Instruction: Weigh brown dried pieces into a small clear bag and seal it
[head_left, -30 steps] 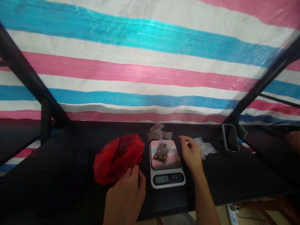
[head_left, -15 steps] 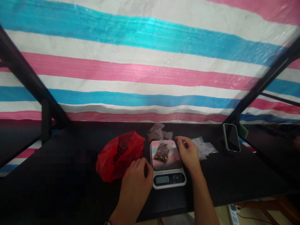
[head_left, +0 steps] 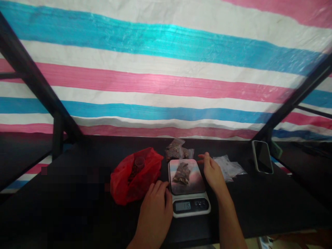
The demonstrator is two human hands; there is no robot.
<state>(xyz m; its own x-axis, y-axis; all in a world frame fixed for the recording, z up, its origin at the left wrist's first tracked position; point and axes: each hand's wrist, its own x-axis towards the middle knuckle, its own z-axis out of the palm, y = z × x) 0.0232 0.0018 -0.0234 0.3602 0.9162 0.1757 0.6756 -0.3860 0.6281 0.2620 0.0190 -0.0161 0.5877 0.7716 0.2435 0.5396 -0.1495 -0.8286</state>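
Light is strongest on the striped sheet (head_left: 166, 83), where glare brightens the upper turquoise band and small glints fleck the right. Below, the tabletop (head_left: 259, 204) is dim, its left side breaking into blocky dark patches. The scale's plate (head_left: 195, 186) mirrors pinkish light. Fine detail looks soft throughout.

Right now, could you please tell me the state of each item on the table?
Scale: on, digits showing
Weighed bag: filled, lying on the scale
Red bag: open, dark contents showing
Small cup: inside the red bag
Small bags behind the scale: filled, piled together
Clear bags to the right: flat, apparently empty
Phone: propped up, screen dark
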